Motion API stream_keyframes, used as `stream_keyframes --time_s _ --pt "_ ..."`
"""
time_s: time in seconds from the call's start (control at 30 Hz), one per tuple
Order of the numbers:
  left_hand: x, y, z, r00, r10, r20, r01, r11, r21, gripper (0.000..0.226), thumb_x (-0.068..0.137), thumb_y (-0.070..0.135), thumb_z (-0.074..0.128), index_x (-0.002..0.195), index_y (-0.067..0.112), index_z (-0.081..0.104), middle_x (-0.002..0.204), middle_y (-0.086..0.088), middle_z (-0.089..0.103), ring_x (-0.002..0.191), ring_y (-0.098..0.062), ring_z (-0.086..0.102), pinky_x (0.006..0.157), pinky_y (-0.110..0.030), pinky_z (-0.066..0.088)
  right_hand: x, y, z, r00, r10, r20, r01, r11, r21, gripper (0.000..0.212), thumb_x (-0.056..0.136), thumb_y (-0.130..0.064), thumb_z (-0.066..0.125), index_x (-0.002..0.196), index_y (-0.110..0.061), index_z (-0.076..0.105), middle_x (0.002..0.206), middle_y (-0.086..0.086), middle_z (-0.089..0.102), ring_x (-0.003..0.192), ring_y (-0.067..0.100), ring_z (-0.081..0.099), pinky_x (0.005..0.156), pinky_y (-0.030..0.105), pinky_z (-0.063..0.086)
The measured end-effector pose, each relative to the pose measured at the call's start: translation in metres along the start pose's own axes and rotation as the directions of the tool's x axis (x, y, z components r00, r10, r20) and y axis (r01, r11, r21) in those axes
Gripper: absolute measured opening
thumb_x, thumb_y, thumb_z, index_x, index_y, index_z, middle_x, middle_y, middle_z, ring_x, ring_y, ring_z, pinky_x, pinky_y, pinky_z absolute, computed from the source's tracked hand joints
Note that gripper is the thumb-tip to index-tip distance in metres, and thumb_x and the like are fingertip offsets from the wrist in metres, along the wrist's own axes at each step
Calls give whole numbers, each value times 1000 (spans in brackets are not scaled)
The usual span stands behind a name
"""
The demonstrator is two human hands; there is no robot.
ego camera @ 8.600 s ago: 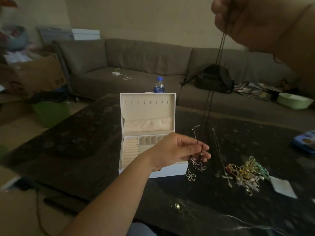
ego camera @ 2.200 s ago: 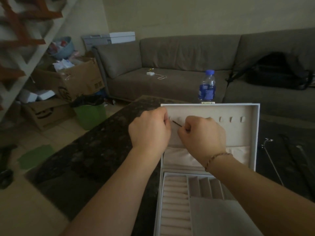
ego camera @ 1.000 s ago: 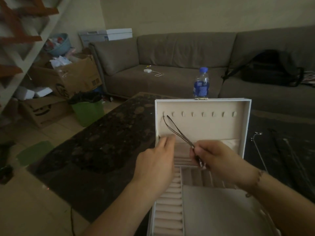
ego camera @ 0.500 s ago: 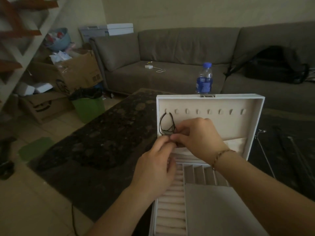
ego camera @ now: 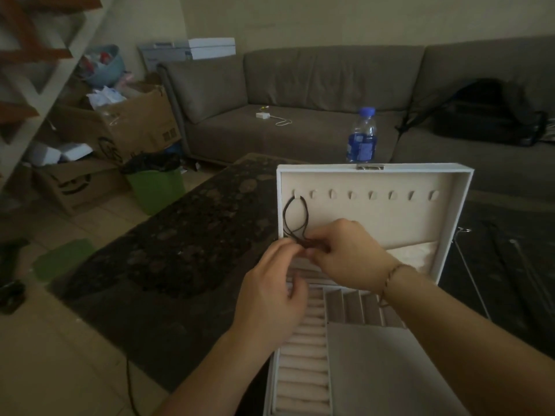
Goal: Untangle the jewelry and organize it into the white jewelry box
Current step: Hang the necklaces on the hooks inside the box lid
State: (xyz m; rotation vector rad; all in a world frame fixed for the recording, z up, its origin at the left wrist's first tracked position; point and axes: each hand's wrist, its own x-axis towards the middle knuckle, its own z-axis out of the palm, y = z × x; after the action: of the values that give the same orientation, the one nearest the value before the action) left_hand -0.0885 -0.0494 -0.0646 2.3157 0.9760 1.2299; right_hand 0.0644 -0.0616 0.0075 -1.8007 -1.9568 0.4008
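Open white jewelry box (ego camera: 456, 205), lid upright; dark cord necklace (ego camera: 295, 219) looped on leftmost hook, above the hands.

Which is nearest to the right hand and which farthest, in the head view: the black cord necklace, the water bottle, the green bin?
From the right hand:
1. Black cord necklace, pinched at its fingertips, hanging from the lid's leftmost hook.
2. Water bottle, behind the box lid.
3. Green bin, far left on the floor.

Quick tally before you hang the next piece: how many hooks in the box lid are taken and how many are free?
Leftmost hook, carrying the black cord necklace: 1
Bare hooks: 7
Total hooks in the jewelry box lid: 8
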Motion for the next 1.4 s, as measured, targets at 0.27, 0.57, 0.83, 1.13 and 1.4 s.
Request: stream_keyframes --time_s 0.27,0.57,0.83,1.13,1.4 --pt "1 -2 4 1000 -8 -28 9 1000 27 25 85 27 45 107 23 54 103 12 59 88 -6 62 71 -35 56 -18 15 -38 966 107 -234 -126 990 -67 16 86 -19 69 101 -26 74 89 -11 70 83 3 63 78 10 47" --pt "0 -4 4 1000 -16 -24 17 1000 10 30 84 26 44 111 24 57 110 13 59 99 -5 61 80 -36 56 10 5 -3 995 94 18 -88 971 -220 25 92 -24 53 79 -19 73 81 5 67 75 21 56 71 27 47" --pt "1 2 1 1000 -4 -17 7 991 137 32 85 31 44 116 27 53 111 15 59 82 -4 61 67 -31 56 18 11 -26 940 203 274 -280 919 278 31 94 -33 59 92 -6 74 93 16 72 86 29 64 88 39 52" --pt "2 3 1 1000 17 13 -19 981 194 27 85 33 45 111 28 52 119 17 55 91 -2 60 68 -27 55 -5 12 -30 998 26 62 -20 996 -84 16 80 -44 74 89 -30 74 82 -17 69 78 -2 65 75 13 51" --pt "1 5 -2 999 3 41 -11 982 187 16 83 24 46 97 28 50 119 16 54 59 6 46 56 -9 29 20 4 6 958 271 -91 -283 945 -163 33 86 -49 65 74 -18 63 75 4 58 75 23 59 68 28 47"
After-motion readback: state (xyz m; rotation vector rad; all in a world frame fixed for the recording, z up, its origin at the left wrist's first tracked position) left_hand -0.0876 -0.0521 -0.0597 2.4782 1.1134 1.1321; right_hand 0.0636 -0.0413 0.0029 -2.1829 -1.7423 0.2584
